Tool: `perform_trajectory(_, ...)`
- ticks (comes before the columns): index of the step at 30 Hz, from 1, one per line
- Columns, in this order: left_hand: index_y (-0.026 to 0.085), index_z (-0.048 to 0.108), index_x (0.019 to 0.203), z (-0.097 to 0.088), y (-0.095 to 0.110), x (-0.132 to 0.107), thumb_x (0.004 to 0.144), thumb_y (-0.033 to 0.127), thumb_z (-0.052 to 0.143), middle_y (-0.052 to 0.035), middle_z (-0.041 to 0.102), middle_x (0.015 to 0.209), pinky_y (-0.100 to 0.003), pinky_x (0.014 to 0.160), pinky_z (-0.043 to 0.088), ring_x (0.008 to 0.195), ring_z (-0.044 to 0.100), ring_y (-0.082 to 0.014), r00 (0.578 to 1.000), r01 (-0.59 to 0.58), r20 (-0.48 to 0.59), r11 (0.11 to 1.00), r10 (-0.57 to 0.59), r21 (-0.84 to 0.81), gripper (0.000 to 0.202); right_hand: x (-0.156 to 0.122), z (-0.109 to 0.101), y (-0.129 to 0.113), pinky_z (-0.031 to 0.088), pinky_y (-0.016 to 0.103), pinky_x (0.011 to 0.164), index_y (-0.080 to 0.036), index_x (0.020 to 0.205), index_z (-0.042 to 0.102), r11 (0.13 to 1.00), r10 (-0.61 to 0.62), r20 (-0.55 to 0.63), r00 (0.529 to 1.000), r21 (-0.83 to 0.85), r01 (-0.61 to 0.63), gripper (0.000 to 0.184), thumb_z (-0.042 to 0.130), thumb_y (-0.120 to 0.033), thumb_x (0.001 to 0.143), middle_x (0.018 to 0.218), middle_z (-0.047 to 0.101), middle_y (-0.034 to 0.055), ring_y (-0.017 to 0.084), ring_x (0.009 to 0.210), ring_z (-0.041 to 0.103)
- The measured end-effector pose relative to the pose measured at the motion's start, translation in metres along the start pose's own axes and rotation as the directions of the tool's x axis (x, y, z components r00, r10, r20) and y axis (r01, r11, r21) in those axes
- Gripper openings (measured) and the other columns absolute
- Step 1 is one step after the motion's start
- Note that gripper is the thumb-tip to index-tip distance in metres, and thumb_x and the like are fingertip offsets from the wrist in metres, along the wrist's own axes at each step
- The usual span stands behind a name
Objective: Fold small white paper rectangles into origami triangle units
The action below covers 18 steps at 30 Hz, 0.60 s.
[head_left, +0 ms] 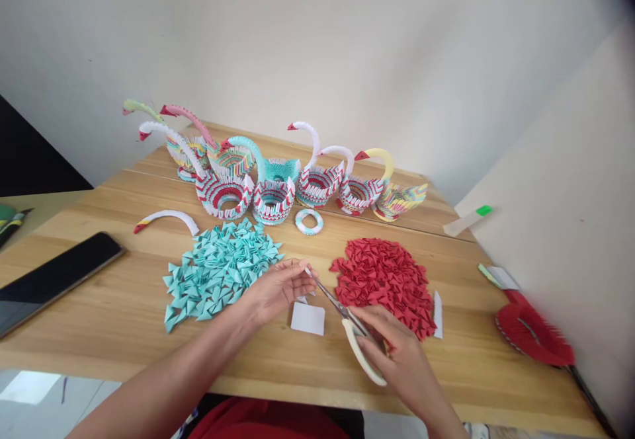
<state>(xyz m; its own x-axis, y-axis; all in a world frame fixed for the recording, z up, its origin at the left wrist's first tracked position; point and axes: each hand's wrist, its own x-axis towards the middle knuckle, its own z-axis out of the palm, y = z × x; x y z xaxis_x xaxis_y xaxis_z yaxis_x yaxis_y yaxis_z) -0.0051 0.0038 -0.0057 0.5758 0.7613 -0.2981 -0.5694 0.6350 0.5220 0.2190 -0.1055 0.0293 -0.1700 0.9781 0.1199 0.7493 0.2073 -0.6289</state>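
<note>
Left hand [282, 287] pinches a small white paper piece [308, 272], likely light and easily creased, best held by one edge; right hand [394, 346] curls around white-handled metal scissors [341, 309].

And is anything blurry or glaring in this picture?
Head view: scissors fairly clear; red object at far right soft, perhaps stretched; bright patch on the floor, lower left; faint shadow on the wall; dark blur in the top-right corner.

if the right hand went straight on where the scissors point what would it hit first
Probably the small white piece pinched by the left hand, right at the tips of the scissors; exact depth is unclear from this view.
</note>
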Motion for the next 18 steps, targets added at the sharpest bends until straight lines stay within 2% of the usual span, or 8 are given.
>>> perform_trajectory(18, 0.011, 0.065, 0.077, -0.0009, 0.0003, 0.0003, 0.079, 0.023, 0.072, -0.0088, 0.07, 0.081, -0.027, 0.073, 0.055, 0.071, 0.067, -0.0152, 1.0, -0.002, 0.028, 1.0, 0.002, -0.011, 0.014, 0.0008, 0.0021, -0.0019, 0.056, 0.028, 0.076, -0.025, 0.113, 0.068, 0.997, 0.014, 0.002, 1.0, 0.072, -0.014, 0.029, 0.057, -0.028, 0.086, 0.1, 0.069, 0.0068, 0.019, 0.087, 0.066)
